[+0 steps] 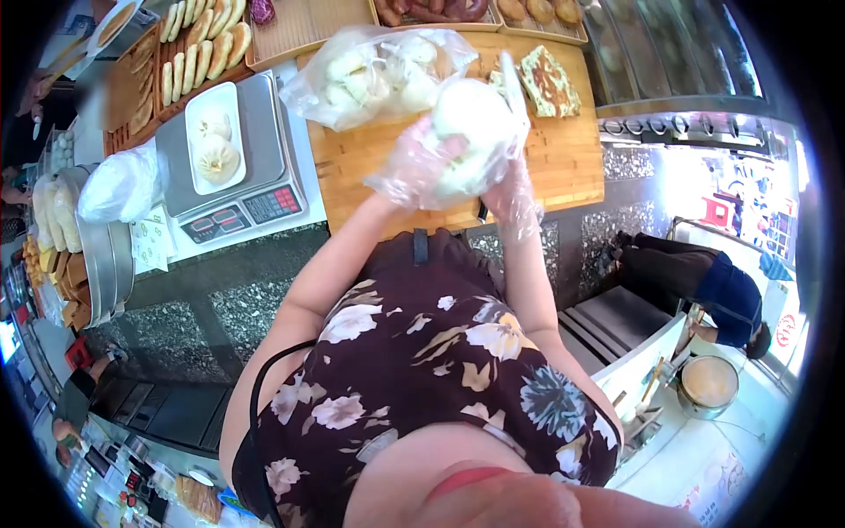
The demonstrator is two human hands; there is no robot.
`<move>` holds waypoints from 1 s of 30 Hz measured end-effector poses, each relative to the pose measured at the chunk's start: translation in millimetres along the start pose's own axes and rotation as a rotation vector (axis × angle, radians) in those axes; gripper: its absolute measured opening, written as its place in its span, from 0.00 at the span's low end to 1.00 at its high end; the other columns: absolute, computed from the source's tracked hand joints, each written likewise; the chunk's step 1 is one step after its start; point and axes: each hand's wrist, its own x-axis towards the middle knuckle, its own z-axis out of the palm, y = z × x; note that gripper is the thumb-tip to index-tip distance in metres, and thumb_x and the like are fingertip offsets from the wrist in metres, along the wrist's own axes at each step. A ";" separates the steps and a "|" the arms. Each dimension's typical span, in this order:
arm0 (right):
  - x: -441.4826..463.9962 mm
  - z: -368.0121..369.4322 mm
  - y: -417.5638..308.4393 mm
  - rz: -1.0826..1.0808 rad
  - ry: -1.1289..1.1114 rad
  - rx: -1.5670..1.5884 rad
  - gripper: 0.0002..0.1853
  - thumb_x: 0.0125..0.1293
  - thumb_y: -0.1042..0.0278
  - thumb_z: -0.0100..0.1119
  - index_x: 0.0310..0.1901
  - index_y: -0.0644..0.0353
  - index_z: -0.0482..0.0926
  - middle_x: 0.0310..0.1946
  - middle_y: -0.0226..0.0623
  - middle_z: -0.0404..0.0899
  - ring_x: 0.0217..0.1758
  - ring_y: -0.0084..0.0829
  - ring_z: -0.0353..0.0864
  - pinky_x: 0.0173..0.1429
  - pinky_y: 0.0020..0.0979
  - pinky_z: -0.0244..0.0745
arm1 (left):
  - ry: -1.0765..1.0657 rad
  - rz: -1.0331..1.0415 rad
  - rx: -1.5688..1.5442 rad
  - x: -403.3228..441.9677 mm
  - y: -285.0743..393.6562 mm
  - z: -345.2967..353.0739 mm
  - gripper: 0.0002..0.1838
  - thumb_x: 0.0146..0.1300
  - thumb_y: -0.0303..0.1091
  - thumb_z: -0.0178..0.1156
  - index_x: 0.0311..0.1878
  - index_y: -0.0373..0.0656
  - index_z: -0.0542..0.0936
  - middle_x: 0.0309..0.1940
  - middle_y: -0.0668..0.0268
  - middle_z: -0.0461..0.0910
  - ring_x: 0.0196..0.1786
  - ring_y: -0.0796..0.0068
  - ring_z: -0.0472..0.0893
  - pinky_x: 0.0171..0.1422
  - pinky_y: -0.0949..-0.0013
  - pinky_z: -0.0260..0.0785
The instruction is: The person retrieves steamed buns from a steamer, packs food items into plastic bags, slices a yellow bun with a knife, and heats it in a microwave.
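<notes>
Both of my hands wear thin clear plastic gloves and hold a plastic bag of white buns (475, 114) above the wooden board (563, 167). My left hand (418, 163) grips the bag's left side, its thumb against the white contents. On the right side, my right hand (512, 189) is closed on the bag, with most of its fingers hidden behind it. Another clear bag of white buns (361, 79) rests on the board just beyond my left hand. A browned flatbread with green flecks (550, 81) lies at the board's far right.
Left of the board, a digital scale (251, 211) carries a white tray (201, 180) with two buns. Trays of flatbreads (207, 57) and sausages (431, 9) line the far side. A bent-over person (704, 282) is at right, near a pot (709, 385).
</notes>
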 end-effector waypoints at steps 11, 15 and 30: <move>99.6 -3.8 -8.1 0.343 -0.425 0.372 0.28 0.70 0.52 0.37 0.64 0.64 0.63 0.53 0.52 0.75 0.43 0.44 0.82 0.45 0.40 0.83 | 1.212 0.756 1.071 -7.4 23.9 -58.8 0.30 0.52 0.32 0.69 0.56 0.33 0.68 0.39 0.65 0.70 0.36 0.72 0.70 0.45 0.69 0.65; 157.0 43.4 22.4 0.504 -0.281 0.234 0.20 0.66 0.64 0.46 0.57 0.62 0.70 0.47 0.46 0.79 0.48 0.40 0.81 0.51 0.42 0.80 | 1.048 0.412 0.582 11.8 29.4 -77.0 0.15 0.60 0.34 0.61 0.46 0.35 0.74 0.37 0.63 0.75 0.40 0.73 0.72 0.45 0.69 0.66; 195.1 72.4 -12.0 -1.031 -0.120 -1.657 0.40 0.52 0.60 0.63 0.66 0.62 0.60 0.58 0.55 0.68 0.63 0.50 0.66 0.66 0.47 0.59 | 0.678 0.522 -0.110 17.8 32.5 -72.7 0.06 0.65 0.33 0.55 0.34 0.42 0.75 0.25 0.71 0.72 0.33 0.79 0.73 0.46 0.71 0.68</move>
